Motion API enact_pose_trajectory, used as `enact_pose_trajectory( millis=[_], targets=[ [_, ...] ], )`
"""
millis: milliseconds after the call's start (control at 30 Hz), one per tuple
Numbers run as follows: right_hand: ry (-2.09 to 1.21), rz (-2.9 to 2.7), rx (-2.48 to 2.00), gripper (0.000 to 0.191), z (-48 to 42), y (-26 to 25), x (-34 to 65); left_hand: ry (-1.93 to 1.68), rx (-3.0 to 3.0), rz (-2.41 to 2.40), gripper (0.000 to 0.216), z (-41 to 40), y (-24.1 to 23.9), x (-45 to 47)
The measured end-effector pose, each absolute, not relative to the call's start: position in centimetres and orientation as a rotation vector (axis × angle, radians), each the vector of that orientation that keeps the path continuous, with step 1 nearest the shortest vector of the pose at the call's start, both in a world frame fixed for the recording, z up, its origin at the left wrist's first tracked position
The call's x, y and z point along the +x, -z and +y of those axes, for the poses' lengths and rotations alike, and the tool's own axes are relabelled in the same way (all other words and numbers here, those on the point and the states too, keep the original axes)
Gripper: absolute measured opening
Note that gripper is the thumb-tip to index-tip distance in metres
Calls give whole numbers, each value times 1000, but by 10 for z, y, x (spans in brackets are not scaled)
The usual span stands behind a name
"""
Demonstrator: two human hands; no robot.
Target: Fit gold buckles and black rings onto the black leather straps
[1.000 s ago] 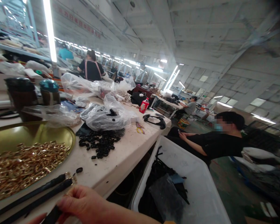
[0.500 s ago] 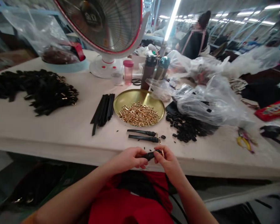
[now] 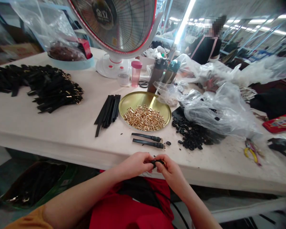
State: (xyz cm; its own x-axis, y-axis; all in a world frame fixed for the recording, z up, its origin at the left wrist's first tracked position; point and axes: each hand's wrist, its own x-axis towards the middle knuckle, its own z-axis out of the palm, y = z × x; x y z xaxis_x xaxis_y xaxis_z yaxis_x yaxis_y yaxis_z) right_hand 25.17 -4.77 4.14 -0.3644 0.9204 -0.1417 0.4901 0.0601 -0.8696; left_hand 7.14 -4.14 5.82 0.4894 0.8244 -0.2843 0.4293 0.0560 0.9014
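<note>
My left hand (image 3: 138, 164) and my right hand (image 3: 168, 168) meet at the table's front edge, both closed on one short black strap (image 3: 156, 162). The fingers hide most of it; a hint of gold shows by my right fingertips. Just beyond lie two black straps with gold buckles, the upper strap (image 3: 145, 136) and the lower strap (image 3: 147, 143), side by side. A small black loop (image 3: 168, 143) rests by their buckle ends. Behind them a round gold tray (image 3: 131, 97) holds a heap of small gold buckles (image 3: 145, 117).
Flat black strips (image 3: 108, 111) lie left of the tray, with a large pile of buckled straps (image 3: 54, 89) farther left. Black loops (image 3: 190, 133), a clear plastic bag (image 3: 219, 105) and yellow-handled pliers (image 3: 251, 154) lie right. A fan (image 3: 116, 28) and bottles (image 3: 157, 74) stand behind; a person (image 3: 206, 44) is beyond.
My hands have drawn closer together around the strap, and less of it shows between them. The whole view has shifted slightly; the things on the table lie as before.
</note>
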Motion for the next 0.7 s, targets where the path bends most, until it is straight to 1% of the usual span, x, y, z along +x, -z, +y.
enact_pose_trajectory(
  millis=[67, 133, 233, 300, 400, 500, 600, 700],
  targets=[
    [-1215, -1846, -1434, 22, -43, -38, 254, -435, 1606, 1146, 23, -39, -60, 68],
    [-1173, -1828, -1421, 25, -39, -34, 254, -447, 1658, 1192, 28, -35, -63, 65],
    [-1305, -1730, -1350, 27, -31, -28, 249, -470, 1779, 1271, 36, -28, -66, 63],
    [-1385, -1613, -1318, 29, -22, -27, 245, -464, 1900, 1306, 37, -19, -66, 66],
    [-1343, -1515, -1319, 30, -8, -28, 242, -373, 2074, 1342, 37, -2, -64, 70],
    [-1313, -1532, -1336, 32, 4, -31, 243, -327, 2145, 1356, 35, 14, -64, 70],
    [-1339, -1593, -1307, 32, 11, -29, 247, -306, 2150, 1260, 32, 21, -66, 69],
    [-1303, -1701, -1325, 32, 19, -22, 251, -337, 2139, 1178, 35, 20, -64, 70]
  ],
)
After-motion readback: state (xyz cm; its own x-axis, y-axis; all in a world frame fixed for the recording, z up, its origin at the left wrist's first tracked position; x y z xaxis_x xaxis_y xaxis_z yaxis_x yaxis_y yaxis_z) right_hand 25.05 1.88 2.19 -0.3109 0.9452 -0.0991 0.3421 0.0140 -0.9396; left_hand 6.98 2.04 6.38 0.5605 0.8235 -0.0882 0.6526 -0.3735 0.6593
